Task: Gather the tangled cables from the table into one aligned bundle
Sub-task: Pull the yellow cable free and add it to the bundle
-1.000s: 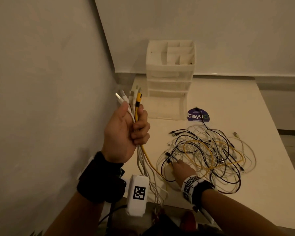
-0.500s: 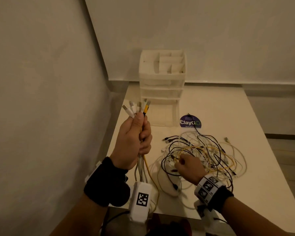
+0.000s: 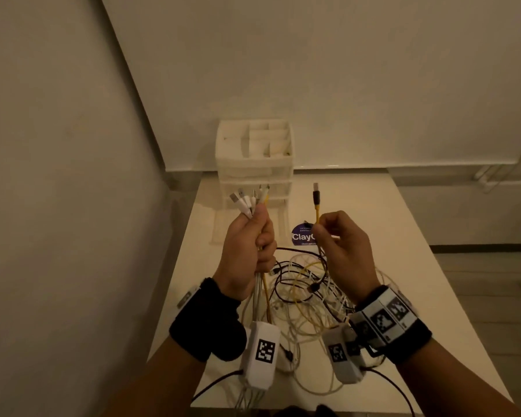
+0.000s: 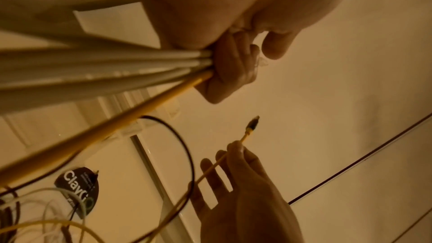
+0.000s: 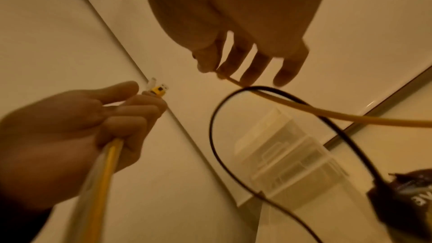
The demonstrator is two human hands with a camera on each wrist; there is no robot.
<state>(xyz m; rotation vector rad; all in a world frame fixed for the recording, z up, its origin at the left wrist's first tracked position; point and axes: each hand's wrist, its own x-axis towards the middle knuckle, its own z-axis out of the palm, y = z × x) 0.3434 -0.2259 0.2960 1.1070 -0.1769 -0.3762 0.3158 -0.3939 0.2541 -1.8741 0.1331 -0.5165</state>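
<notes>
My left hand (image 3: 250,251) is raised above the table and grips a bundle of cable ends (image 3: 250,200), mostly white with one yellow, plugs pointing up. In the left wrist view the bundle (image 4: 117,66) runs into my fist. My right hand (image 3: 340,251) is level with it, a short way to the right. Thumb and forefinger pinch a yellow cable (image 3: 316,210) just below its black-and-yellow plug, which stands upright. The same yellow cable (image 5: 304,110) trails away from the pinch in the right wrist view. Below both hands a tangle of white, yellow and black cables (image 3: 301,284) lies on the table.
A white drawer organiser (image 3: 254,164) stands at the back of the white table (image 3: 403,266), with a round dark sticker (image 3: 301,236) in front of it. Walls close off the left side and the back. The table's front edge is near my wrists.
My right hand left the tangle and rose level with the left hand, bringing up a yellow cable end. The left hand kept its bundle raised.
</notes>
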